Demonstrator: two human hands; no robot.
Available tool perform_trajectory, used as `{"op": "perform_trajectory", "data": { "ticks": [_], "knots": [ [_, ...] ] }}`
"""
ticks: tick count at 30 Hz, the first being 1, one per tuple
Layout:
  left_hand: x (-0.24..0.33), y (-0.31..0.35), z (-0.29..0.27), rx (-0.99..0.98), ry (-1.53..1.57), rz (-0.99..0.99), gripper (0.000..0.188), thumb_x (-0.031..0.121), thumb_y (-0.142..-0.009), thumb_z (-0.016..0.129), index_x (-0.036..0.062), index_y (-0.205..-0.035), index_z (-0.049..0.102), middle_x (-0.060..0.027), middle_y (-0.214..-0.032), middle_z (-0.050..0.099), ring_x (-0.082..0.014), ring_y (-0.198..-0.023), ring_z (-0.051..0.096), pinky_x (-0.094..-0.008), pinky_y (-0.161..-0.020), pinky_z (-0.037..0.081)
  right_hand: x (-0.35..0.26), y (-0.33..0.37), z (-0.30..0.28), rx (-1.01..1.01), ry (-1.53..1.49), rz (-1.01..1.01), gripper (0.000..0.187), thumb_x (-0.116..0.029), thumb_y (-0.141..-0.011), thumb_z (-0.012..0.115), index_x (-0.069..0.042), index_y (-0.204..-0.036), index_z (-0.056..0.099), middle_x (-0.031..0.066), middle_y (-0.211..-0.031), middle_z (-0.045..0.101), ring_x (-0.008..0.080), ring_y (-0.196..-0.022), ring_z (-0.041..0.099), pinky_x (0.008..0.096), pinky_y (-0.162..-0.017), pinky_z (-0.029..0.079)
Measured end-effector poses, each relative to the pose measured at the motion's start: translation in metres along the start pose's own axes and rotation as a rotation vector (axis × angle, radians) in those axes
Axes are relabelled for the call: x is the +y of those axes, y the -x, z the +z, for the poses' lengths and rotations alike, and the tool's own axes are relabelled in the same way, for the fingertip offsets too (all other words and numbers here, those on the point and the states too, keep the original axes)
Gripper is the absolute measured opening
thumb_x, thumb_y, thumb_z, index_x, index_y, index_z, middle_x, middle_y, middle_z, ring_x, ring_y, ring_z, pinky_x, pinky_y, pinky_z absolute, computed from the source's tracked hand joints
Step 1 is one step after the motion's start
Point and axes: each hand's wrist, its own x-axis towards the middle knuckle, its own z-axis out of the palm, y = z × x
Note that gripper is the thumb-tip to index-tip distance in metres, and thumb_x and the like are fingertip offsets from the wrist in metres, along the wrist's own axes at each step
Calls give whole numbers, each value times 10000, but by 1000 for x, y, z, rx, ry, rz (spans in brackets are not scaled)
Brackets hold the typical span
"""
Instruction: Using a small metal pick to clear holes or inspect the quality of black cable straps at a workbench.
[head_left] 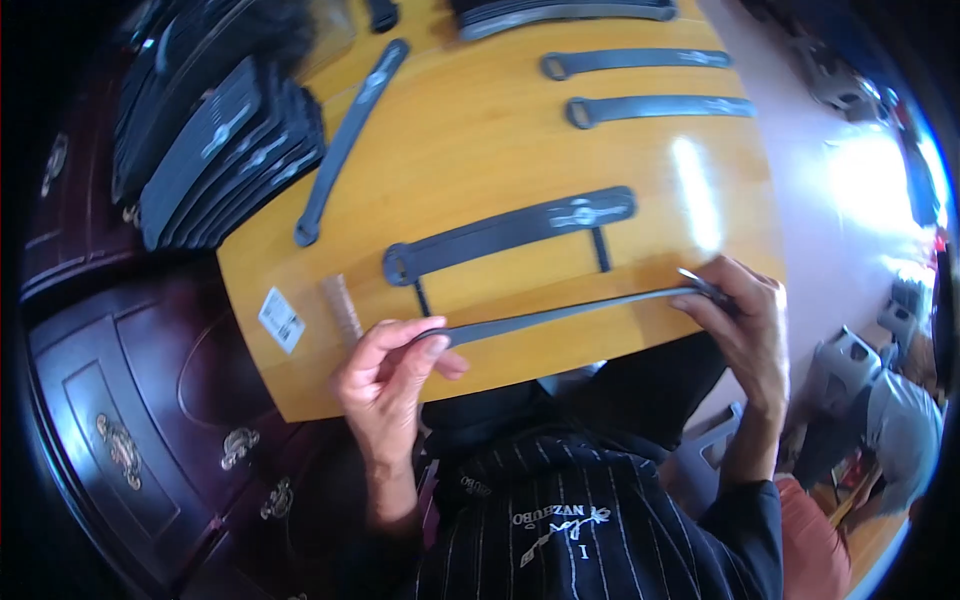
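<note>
Dark strap (560,313) spans both hands, held over the near part of the wooden table (480,120). Left hand (385,375): thumb and fingers pinch the strap's left end. Right hand (745,310): thumb and forefinger pinch its right end; a thin shiny object (692,279) shows at the fingertips, kind unclear. Left hand points up and inward; right hand bends inward, close to the table's right edge. Second strap (510,235) lies just beyond; bare tabletop stretches past it toward the far straps (650,107).
</note>
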Motion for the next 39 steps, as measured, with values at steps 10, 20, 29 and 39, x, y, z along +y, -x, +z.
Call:
{"op": "perform_trajectory", "data": {
  "ticks": [10,20,29,39],
  "knots": [
    [-3,-7,-11,20,55,-57,197,-35,-894,586,-52,-1085,627,-105,-914,628,-182,-775,671,-263,-672,557,6,-16,15,-71,-387,92,157,-150,-898,642,6,-895,627,32,-683,589,99,-633,536,236,-628,406],
    [-15,-18,-5,272,-292,161,269,-91,-822,664,-46,-1078,594,-59,-836,617,-65,-718,571,-192,-652,486,8,-34,22,28,-306,27,196,-81,-763,767,-16,-797,585,-2,-733,539,84,-647,432,231,-603,315],
    [-15,-28,-1,287,-406,120,197,-59,-829,670,-26,-1009,599,-41,-787,606,-59,-673,561,-187,-597,463,7,-36,21,35,-247,60,165,-91,-790,747,-19,-808,600,-22,-724,533,72,-631,423,221,-604,317],
    [-17,-33,-2,295,-431,150,165,-53,-832,671,-18,-971,591,-27,-734,589,-44,-618,529,-180,-553,438,8,-39,23,83,-260,85,201,-141,-768,783,-42,-801,612,-45,-688,505,53,-611,404,214,-589,303]
  ]
}}
